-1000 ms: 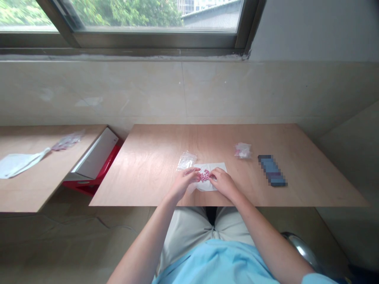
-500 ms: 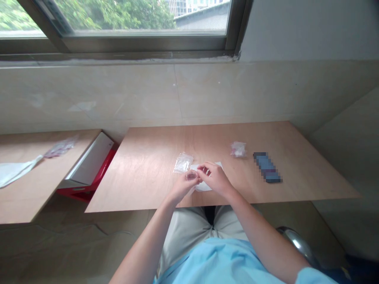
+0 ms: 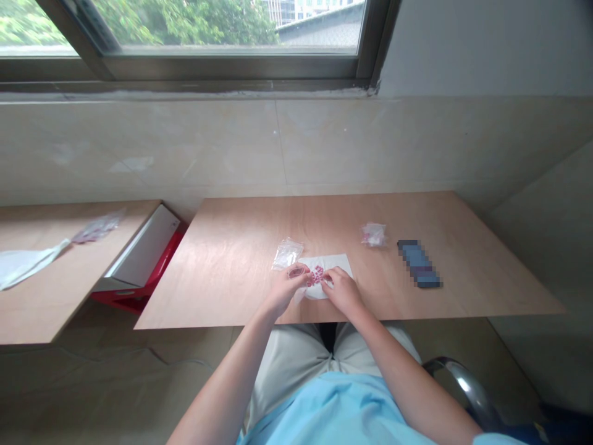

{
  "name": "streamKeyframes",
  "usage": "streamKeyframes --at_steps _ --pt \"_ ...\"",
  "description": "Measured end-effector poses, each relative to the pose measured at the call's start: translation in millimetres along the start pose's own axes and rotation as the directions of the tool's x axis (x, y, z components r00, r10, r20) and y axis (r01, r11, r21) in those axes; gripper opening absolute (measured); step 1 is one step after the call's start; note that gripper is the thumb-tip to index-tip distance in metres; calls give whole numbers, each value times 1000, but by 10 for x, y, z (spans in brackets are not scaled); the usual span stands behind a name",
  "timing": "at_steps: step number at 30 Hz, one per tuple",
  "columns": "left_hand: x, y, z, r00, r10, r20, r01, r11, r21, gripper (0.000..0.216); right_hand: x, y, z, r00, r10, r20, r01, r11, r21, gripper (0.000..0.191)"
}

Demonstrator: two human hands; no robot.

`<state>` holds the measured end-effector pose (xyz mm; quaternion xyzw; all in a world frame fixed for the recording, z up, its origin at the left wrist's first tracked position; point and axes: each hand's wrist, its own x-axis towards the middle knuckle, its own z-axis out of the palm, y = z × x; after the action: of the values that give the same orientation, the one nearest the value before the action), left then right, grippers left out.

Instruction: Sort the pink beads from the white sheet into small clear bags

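Note:
On the wooden table (image 3: 222, 266), a small pile of pink-red beads (image 3: 317, 274) lies on a white sheet (image 3: 340, 262). My left hand (image 3: 281, 293) is at the sheet's left side, thumb and forefinger pinched near the beads. A thin, clear coil of cord (image 3: 296, 271) shows within that hand's fingers. From the right, my right hand (image 3: 345, 293) reaches over the sheet with its fingertips bunched at the edge of the pile. Whatever is between those fingertips is too small to make out. Just behind my left hand lies a clear plastic bag (image 3: 287, 252).
A small bag with whitish and pink contents (image 3: 374, 235) lies farther back, with a blurred-out phone-like object (image 3: 419, 264) to its right. Left of a gap, another table (image 3: 37, 315) bears a white cloth (image 3: 28, 267) and plastic bags (image 3: 98, 228). A red container (image 3: 157, 272) stands in the gap.
My right hand has drawn apart from my left and moved down and right to the pile's edge. The beads on the sheet, hidden before, now show between my hands.

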<state>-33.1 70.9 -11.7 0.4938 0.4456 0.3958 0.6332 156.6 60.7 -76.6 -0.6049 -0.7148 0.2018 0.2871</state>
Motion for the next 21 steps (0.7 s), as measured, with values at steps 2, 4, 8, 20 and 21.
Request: streamKeyframes --at_steps 2,4,8,20,21 --pt "4 -9 0 1000 2 -7 -2 1000 6 22 4 -22 2 1000 -8 6 8 1000 -28 8" --pt "7 -15 5 1000 7 -6 -7 1000 2 22 6 -32 6 1000 -15 -6 15 999 -33 7" --pt "4 -31 13 1000 11 2 -11 1000 -2 22 37 -61 -26 997 35 -68 -28 994 108 8" --pt "2 -27 42 998 41 50 -45 995 86 28 146 -637 -461 993 -86 -86 112 917 382 13" --pt "-2 -12 39 998 34 49 -38 995 90 27 138 -574 -421 993 -48 -105 85 923 375 14"
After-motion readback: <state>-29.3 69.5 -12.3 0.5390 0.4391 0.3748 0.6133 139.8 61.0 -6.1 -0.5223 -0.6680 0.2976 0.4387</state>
